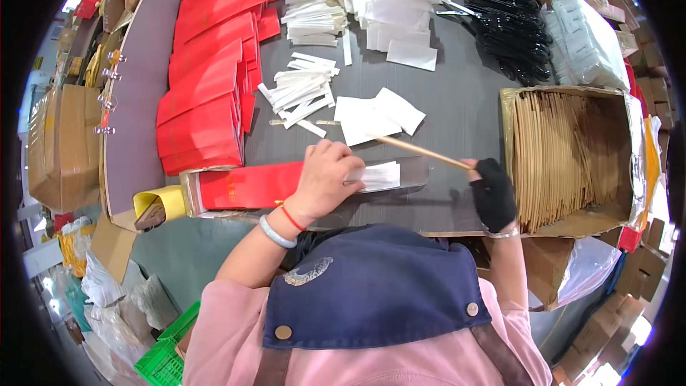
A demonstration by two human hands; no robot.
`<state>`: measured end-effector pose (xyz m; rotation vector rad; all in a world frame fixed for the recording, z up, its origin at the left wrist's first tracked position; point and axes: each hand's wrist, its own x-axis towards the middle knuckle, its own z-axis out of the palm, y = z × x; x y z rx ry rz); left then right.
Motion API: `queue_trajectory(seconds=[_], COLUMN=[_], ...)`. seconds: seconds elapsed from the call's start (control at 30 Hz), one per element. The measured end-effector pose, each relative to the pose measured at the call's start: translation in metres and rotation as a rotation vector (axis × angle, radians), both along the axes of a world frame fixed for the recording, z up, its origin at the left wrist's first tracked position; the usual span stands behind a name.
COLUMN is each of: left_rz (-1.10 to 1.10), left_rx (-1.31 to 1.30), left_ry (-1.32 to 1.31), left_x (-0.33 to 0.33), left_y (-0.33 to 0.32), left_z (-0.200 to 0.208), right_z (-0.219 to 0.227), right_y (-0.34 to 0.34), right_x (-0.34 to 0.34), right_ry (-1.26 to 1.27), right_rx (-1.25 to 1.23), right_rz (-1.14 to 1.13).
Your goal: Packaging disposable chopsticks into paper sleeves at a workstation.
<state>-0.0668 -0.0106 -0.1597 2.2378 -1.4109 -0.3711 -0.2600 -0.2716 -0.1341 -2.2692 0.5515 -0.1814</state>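
Observation:
My left hand [323, 177] presses down on a white folded napkin [377, 175] and the open end of a long red paper sleeve [246, 184] lying in a shallow tray [419, 170] at the table's near edge. My right hand [491, 193], in a black glove, grips a pair of wooden chopsticks [418, 150] by one end, the other end pointing toward my left hand. A cardboard box of wooden chopsticks [564, 157] stands right beside my right hand.
Red sleeves [211, 75] are stacked at the left of the grey table. White wrapped toothpicks [301, 89], loose napkins [371, 118], black plastic spoons [507, 25] and a bag of white packets [586, 39] lie further back. Cardboard boxes [61, 143] and a green crate [168, 354] stand around.

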Motion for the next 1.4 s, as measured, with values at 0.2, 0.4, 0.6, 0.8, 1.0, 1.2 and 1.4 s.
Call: queue_trajectory(seconds=[0.2, 0.4, 0.6, 0.8, 1.0, 1.2, 1.4], left_rz=[0.210, 0.165, 0.147, 0.084, -0.184, 0.269, 0.660], left_rx=[0.002, -0.051, -0.022, -0.061, 0.134, 0.022, 0.226], left_ry=[-0.103, -0.020, -0.092, -0.073, -0.153, -0.478, -0.063], left_x=[-0.002, -0.016, -0.019, -0.006, 0.037, 0.093, -0.014], left_y=[0.053, 0.027, 0.020, 0.012, 0.022, 0.068, 0.055], left_z=[0.010, 0.001, -0.006, 0.000, 0.051, 0.043, -0.018], right_z=[-0.028, -0.049, -0.060, -0.038, -0.021, 0.001, 0.003], right_y=[0.010, 0.041, 0.064, 0.087, 0.059, 0.054, 0.071], right_x=[0.016, 0.052, 0.061, 0.085, 0.070, 0.065, 0.063], right_ry=[0.237, -0.018, -0.069, -0.216, -0.052, 0.034, 0.103], right_rx=[-0.230, -0.113, 0.061, -0.275, -0.372, -0.385, -0.439], right_rz=[0.318, 0.416, 0.114, 0.376, 0.432, 0.216, 0.289])
